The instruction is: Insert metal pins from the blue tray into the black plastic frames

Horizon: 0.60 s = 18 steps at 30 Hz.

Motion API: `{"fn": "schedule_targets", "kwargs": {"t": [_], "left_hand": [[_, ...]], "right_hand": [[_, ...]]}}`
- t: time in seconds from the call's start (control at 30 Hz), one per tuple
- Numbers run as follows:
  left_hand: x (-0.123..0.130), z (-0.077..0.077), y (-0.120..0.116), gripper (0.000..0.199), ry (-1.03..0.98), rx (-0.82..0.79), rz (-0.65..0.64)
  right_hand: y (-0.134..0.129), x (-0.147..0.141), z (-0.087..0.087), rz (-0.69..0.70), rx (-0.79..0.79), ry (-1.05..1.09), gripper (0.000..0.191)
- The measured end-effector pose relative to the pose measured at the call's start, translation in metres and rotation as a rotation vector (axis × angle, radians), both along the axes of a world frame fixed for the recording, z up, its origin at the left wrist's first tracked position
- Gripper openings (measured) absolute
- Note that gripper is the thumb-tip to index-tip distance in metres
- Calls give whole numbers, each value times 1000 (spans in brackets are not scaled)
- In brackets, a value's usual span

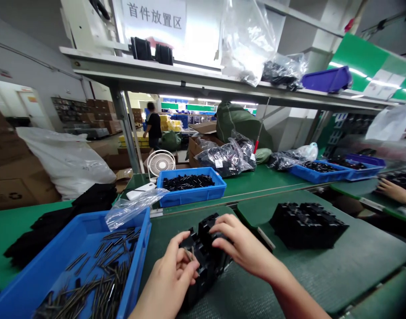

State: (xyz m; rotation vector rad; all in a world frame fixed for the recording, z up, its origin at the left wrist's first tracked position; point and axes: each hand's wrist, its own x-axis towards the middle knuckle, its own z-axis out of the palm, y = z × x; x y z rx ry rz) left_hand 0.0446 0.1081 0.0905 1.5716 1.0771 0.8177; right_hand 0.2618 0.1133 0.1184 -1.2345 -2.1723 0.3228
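Observation:
A black plastic block assembly (206, 261) rests on the green work surface in front of me. At its left side is my left hand (173, 272), closed with thin metal pins between thumb and fingers. My right hand (238, 241) bends over the top right part of the assembly, fingers gripping its upper edge. Left of my hands, a large blue bin (145, 248) holds many thin metal pins (103, 292). Another group of black blocks (307, 226) sits to the right on the green surface.
Behind the hands stands a blue bin (193, 196) of small black parts, beside a white fan (161, 164). Black parts (56, 221) are piled at far left. A shelf (189, 77) crosses above. Another person's hand (394, 190) is at far right; a person (154, 126) stands in the background.

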Motion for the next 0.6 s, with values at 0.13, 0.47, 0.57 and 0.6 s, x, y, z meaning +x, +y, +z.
{"fn": "schedule_targets", "kwargs": {"t": [0.13,0.47,0.57,0.6], "left_hand": [[-4,0,2,49,68,80,-6],[-4,2,14,27,-185,2,122],[-6,4,17,20,-189,-42,128],[-6,3,18,21,-193,-62,128]], "right_hand": [[2,-39,13,169,-51,-7,15],[21,-54,9,128,-229,245,19],[25,-52,7,134,-247,261,14],[25,-51,7,143,-243,257,12]]}}
